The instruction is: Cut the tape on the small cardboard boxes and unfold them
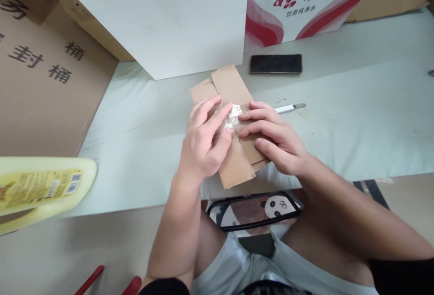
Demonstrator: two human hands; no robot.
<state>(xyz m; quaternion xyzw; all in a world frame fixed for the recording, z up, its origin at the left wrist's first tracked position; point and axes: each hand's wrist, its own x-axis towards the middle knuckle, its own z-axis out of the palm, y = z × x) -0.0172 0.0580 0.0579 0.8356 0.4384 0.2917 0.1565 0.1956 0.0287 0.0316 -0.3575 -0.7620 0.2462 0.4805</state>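
Observation:
A brown folded cardboard piece (233,84) lies at a slant on the pale green covered table, with a strip of clear shiny tape (234,113) across its middle. My left hand (207,134) rests on the cardboard's left side, fingers apart, fingertips touching the tape. From the right, my right hand (271,132) lies on the cardboard with its fingers stretched out, fingertips by the tape's right part. Just beyond my right hand a craft knife (290,108) with a white handle lies on the cloth, its near end hidden by the hand.
Behind stand a white box (190,23) and a red-and-white printed carton (305,10). A black phone (275,64) lies before them. At the left are a large cardboard box (50,91) and a yellow bottle (50,186). The table's front edge (135,209) runs above my lap.

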